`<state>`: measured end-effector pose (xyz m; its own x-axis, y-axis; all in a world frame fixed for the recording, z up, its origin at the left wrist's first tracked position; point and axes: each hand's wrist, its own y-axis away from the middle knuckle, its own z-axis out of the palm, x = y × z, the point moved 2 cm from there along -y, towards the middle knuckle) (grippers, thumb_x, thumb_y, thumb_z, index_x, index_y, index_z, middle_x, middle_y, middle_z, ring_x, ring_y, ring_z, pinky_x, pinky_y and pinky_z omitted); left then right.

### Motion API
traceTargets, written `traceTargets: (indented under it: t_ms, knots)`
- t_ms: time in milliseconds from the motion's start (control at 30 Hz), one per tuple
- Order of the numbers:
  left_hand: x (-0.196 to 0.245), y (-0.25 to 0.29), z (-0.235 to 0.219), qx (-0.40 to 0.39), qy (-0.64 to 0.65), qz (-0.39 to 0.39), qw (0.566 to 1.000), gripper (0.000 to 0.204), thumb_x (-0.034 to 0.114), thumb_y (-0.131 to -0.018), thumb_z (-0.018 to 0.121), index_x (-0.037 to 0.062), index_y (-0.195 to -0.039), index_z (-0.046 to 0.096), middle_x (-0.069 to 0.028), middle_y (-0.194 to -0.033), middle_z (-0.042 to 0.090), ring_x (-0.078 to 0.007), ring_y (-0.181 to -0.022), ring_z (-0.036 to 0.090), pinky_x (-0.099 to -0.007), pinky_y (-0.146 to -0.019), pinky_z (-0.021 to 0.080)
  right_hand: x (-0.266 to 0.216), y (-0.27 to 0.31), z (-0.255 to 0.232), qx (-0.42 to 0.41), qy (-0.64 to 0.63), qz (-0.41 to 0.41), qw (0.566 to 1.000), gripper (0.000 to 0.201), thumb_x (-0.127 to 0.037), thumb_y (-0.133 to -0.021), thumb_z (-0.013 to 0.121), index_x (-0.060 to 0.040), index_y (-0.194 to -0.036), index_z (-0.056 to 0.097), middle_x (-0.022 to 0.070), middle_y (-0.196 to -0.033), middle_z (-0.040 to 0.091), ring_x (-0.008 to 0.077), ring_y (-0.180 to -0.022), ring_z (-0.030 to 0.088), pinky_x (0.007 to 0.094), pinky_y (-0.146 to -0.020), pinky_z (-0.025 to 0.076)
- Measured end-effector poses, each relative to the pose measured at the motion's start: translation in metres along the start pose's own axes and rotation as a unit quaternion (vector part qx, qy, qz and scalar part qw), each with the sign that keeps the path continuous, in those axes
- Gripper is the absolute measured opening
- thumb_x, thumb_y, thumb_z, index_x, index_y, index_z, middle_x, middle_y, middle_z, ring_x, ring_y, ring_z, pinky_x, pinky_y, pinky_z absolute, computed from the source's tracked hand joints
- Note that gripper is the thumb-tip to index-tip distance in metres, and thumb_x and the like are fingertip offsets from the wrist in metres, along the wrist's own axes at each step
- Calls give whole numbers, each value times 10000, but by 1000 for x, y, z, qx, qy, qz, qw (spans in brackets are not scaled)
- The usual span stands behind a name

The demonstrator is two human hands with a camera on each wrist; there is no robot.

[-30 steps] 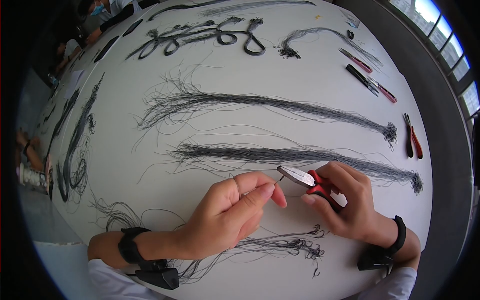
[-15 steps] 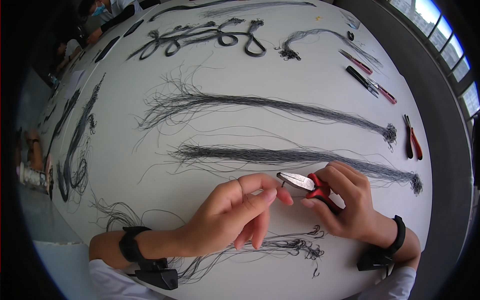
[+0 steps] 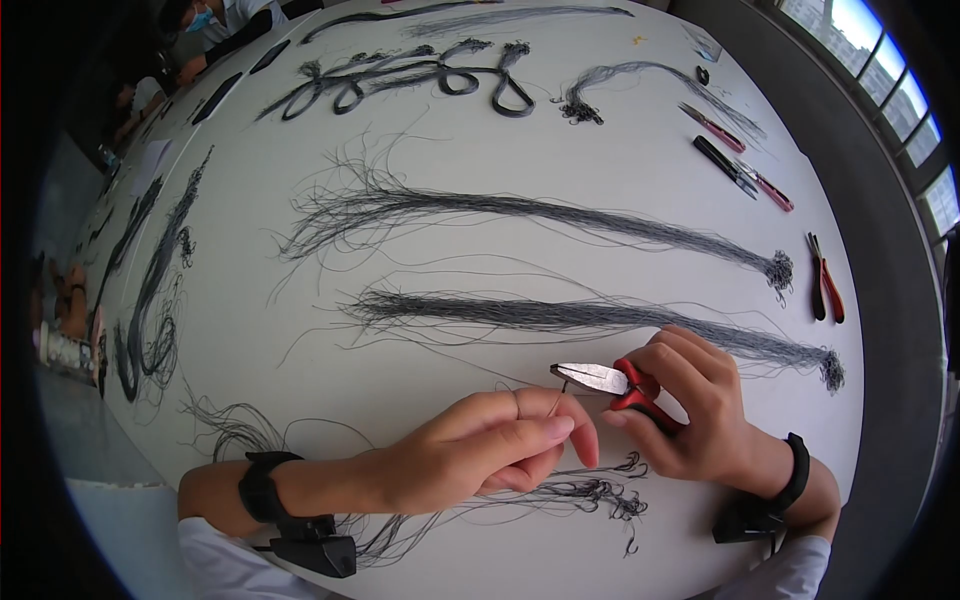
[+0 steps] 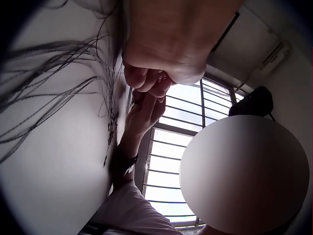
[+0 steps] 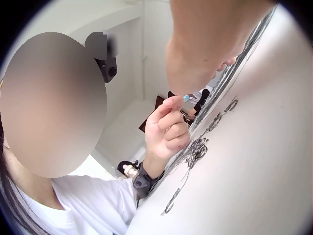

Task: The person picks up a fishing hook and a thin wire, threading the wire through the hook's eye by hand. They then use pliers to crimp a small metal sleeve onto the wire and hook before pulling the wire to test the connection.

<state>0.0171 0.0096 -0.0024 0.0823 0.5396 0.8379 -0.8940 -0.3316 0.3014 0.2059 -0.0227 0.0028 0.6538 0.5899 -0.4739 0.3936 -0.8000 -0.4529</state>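
My left hand (image 3: 470, 450) pinches a thin line (image 3: 556, 403) between thumb and index finger. A short dark piece (image 3: 564, 387) at the line's upper end meets the plier tips. My right hand (image 3: 695, 405) grips pliers (image 3: 600, 377) with red and black handles, their metal nose pointing left just above the left fingertips. Under the left hand lies a loose bunch of dark lines with hook-shaped ends (image 3: 605, 495). In the right wrist view the left hand (image 5: 168, 129) shows with curled fingers near these hooks (image 5: 196, 151). The pliers are hidden in both wrist views.
Two long bundles of dark lines (image 3: 560, 312) stretch across the white table (image 3: 480, 150) beyond my hands. Looped bundles (image 3: 455, 75) lie farther back. Red-handled pliers (image 3: 824, 285) and several cutting tools (image 3: 725, 165) sit along the right edge. Another person (image 3: 235, 20) sits at the far left.
My left hand has moved slightly right and down, its fingers drawn closer together. The pliers have dipped and turned a little, still in the right hand.
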Motion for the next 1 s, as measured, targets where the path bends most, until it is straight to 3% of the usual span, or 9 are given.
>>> traceTargets:
  t_ms: [367, 433, 533, 600, 667, 733, 900, 1000]
  knots:
    - [-6, 2, 5, -111, -81, -93, 986, 320, 254, -991, 274, 45, -949, 513, 48, -537, 279, -56, -489, 247, -210, -491, 247, -1, 0, 0, -36, -38, -25, 998, 276, -157, -664, 727, 0, -808, 551, 74, -622, 490, 223, -510, 469, 306, -428, 367]
    - [-5, 4, 11, -141, -138, -87, 977, 311, 259, -991, 278, 58, -940, 509, 45, -530, 279, -58, -487, 259, -213, -494, 256, 1, 1, 0, -24, -70, 38, 996, 270, -161, -683, 723, 11, -809, 558, 86, -622, 494, 231, -514, 471, 309, -446, 379]
    - [-13, 8, 19, -177, -228, -36, 957, 297, 273, -991, 284, 80, -926, 500, 41, -514, 274, -63, -477, 286, -217, -498, 277, 4, 0, -3, -25, -65, 38, 997, 270, -166, -697, 719, 21, -813, 563, 96, -627, 500, 234, -517, 470, 315, -462, 386]
    - [-12, 9, 19, -119, -214, 9, 969, 285, 267, -990, 292, 85, -929, 502, 43, -510, 282, -64, -474, 292, -216, -496, 280, 2, 2, -3, -28, -72, 37, 996, 262, -157, -701, 714, 24, -816, 564, 96, -632, 504, 230, -519, 467, 308, -472, 388]
    - [-11, 9, 14, -101, -219, -11, 971, 280, 249, -988, 296, 67, -927, 500, 43, -517, 291, -62, -476, 283, -214, -494, 275, 3, 2, -2, -43, -124, 74, 989, 262, -156, -710, 709, 30, -823, 564, 93, -637, 504, 216, -518, 462, 293, -468, 384]
    - [-11, 8, 9, -33, -156, 20, 987, 299, 245, -987, 293, 41, -913, 499, 45, -522, 298, -55, -482, 276, -212, -491, 265, 3, 3, -3, -44, -130, 85, 987, 263, -158, -717, 706, 34, -830, 565, 92, -644, 505, 202, -516, 456, 286, -468, 382]
    - [-6, 10, 3, -10, -171, 35, 985, 289, 218, -958, 298, 23, -926, 508, 44, -505, 290, -60, -468, 267, -219, -485, 258, -1, 2, -6, -55, -171, 143, 973, 277, -178, -735, 698, 41, -843, 569, 85, -643, 507, 164, -506, 442, 266, -473, 378]
    - [-3, 12, 3, -4, -229, 49, 972, 279, 189, -934, 294, 26, -935, 520, 34, -479, 292, -71, -442, 266, -227, -470, 258, -5, -1, -12, -113, -199, 182, 956, 284, -206, -755, 685, 42, -841, 576, 81, -626, 506, 154, -503, 444, 263, -483, 383]
